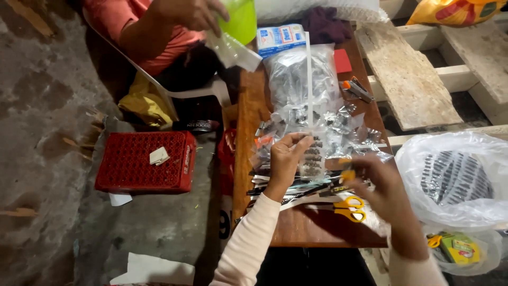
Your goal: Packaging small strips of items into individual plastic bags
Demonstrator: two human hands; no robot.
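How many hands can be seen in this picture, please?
3. The left hand holds a small clear bag over the table. The right hand is beside it, above the scissors. Another person's hand is top left. Others may be hidden.

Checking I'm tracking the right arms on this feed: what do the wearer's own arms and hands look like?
Both arms wear long, pale cream sleeves reaching the wrists. The left hand and right hand are bare: no gloves, and no rings or watch that I can make out.

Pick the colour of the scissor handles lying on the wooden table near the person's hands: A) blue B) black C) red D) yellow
D: the scissors on the wooden table, just below the right hand, have bright yellow handles.
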